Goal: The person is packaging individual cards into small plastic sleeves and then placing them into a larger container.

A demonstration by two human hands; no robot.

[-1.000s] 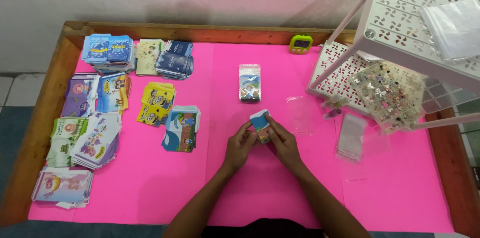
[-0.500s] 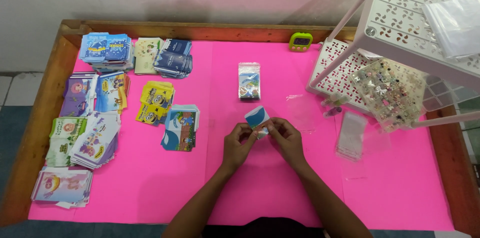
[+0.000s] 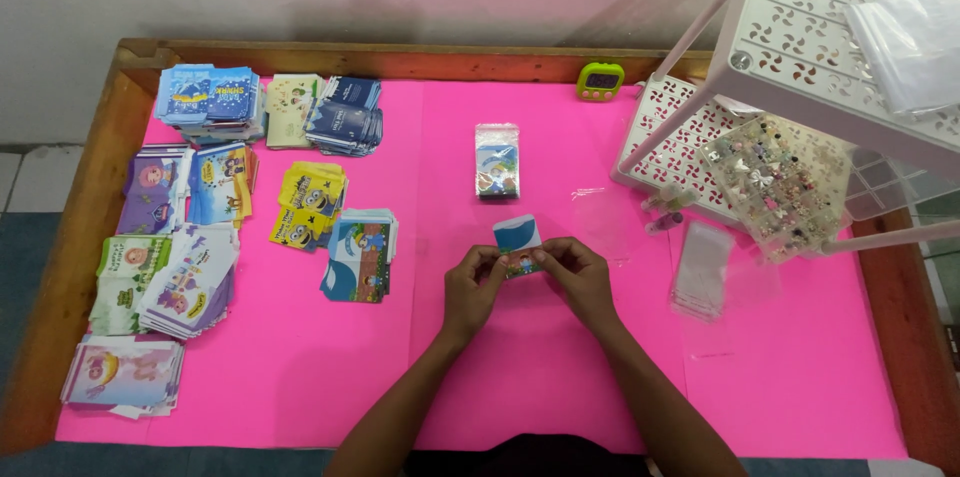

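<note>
Pink desk [image 3: 500,387]: left hand [image 3: 472,287] and right hand [image 3: 578,277] together pinch a small card stack [image 3: 518,242] at its centre. One bagged pack [image 3: 497,163] lies beyond; many card piles [image 3: 190,277] remain unbagged at left.

Blue-white card pack [image 3: 517,234]; pink table cover [image 3: 520,377]; green timer [image 3: 600,82].

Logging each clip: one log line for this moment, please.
left hand: grips card pack | right hand: grips same pack | bagged pack: lies beyond | surface: pink mat
</note>
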